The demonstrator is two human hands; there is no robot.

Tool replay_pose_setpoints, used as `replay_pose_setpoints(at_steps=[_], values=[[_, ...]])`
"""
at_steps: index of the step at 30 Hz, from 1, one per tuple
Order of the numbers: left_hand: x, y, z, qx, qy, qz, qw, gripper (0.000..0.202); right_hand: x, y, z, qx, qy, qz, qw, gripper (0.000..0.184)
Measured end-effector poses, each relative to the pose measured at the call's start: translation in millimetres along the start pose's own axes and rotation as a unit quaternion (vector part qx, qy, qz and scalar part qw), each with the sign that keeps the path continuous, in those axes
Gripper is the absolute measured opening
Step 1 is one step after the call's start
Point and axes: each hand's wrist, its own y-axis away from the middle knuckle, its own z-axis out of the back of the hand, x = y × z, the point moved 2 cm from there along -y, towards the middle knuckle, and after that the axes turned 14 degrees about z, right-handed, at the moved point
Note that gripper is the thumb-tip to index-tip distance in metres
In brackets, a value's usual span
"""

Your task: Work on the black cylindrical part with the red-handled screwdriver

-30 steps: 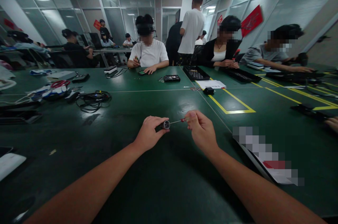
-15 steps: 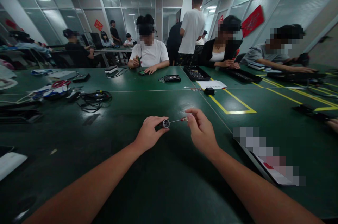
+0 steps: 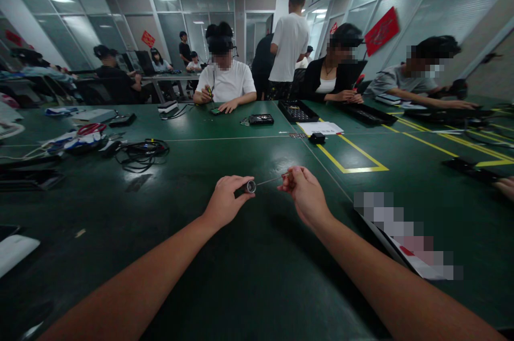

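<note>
Above the green table, my left hand is closed on a small dark cylinder with a round metallic end facing me. I cannot make out its exact kind. My right hand is closed around the handle of a screwdriver, which is mostly hidden by the fingers. The thin metal shaft points left, and its tip is at the cylinder's right side. Whether the tip touches a screw there is too small to tell.
A tangle of black cables lies left of centre, beside gloves. A small black block sits ahead near a white paper. Papers lie to my right. Several people work across the table.
The fingers of my right hand have curled further around the screwdriver handle, covering it more. My left hand keeps the cylinder in nearly the same place.
</note>
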Motion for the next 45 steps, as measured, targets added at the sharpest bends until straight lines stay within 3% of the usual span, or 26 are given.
replay_pose_setpoints(at_steps=[5,14,26,37,41,45], values=[[-3,2,0.4,0.007,-0.006,-0.007,1.0,0.039,4,7,-4,0.041,0.052,0.07,0.995,0.034],[-4,5,0.5,0.006,-0.006,-0.003,1.0,0.041,14,14,-6,0.094,0.146,0.135,0.976,0.027],[-5,4,1.6,-0.003,0.004,0.021,1.0,0.037,14,17,-5,0.104,0.168,0.128,0.972,0.026],[-5,5,-1.1,0.016,-0.016,-0.021,1.0,0.038,32,20,-9,0.111,0.216,0.135,0.961,0.038],[-5,5,-1.1,0.018,-0.016,-0.016,1.0,0.039,31,21,-7,0.103,0.225,0.166,0.955,0.024],[-5,5,0.8,0.005,-0.005,-0.011,1.0,0.037,28,21,-6,0.124,0.223,0.162,0.953,0.025]])
